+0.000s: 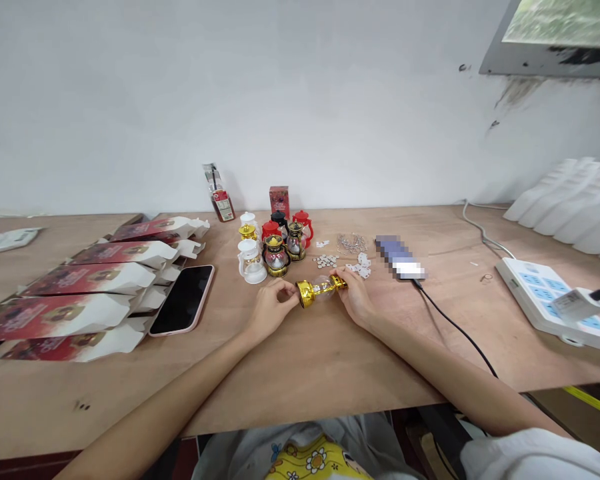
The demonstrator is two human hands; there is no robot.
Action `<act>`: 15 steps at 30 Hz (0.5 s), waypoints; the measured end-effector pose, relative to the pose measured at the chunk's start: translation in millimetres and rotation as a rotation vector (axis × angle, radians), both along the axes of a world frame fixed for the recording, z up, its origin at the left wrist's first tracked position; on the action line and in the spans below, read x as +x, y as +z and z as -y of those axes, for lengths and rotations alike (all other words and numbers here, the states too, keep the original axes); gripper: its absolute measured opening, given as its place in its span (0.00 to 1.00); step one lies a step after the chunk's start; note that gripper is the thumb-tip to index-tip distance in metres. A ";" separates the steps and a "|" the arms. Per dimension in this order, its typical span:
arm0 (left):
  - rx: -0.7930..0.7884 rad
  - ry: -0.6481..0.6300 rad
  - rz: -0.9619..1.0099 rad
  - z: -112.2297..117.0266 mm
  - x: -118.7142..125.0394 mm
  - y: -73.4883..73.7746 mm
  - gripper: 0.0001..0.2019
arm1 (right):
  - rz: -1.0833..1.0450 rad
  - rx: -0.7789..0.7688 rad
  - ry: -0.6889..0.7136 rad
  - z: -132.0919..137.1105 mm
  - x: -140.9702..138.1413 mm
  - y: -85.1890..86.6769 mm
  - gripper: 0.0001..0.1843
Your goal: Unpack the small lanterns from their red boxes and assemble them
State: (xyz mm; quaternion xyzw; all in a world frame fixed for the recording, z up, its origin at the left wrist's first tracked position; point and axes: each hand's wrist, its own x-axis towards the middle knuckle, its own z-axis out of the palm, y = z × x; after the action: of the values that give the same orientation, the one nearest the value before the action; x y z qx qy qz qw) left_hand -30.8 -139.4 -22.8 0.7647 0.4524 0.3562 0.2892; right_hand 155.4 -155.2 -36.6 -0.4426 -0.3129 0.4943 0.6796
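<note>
A small gold toy lantern (323, 287) with a clear middle lies on its side between my hands, just above or on the table. My left hand (274, 308) is closed, its thumb and fingertips at the wide gold base. At the other end, my right hand (355, 298) grips the gold top. Behind them stands a cluster of small lanterns, among them a white lantern (251, 263), a black-and-gold lantern (276, 257) and a red lantern (303, 229). Small round button cells (326, 261), white plastic pieces (361, 267) and a heap of tiny metal parts (351, 243) lie close by.
Flattened red-and-white boxes (90, 277) and a phone (183, 300) lie to the left. A small red box (279, 201) and a bottle (223, 200) stand at the wall. Rightward are a cabled blurred device (397, 255), a power strip (540, 293) and white containers (570, 203).
</note>
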 end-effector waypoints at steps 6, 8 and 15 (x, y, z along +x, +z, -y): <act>0.004 -0.014 -0.011 1.3 1.7 -1.9 0.02 | 0.019 0.015 0.017 1.2 -0.8 -0.3 0.07; 0.001 -0.018 -0.015 1.7 1.9 -2.1 0.02 | 0.031 0.021 0.019 1.4 -1.1 -0.9 0.08; 0.027 -0.007 -0.055 3.8 1.8 -1.7 0.04 | 0.068 0.023 0.021 1.5 -1.7 -1.3 0.08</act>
State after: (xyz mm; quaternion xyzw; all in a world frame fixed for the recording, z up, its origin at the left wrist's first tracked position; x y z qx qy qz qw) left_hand -29.0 -143.1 -24.5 0.7796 0.4528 0.3399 0.2676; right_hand 153.7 -156.8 -37.9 -0.4480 -0.3461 0.4825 0.6683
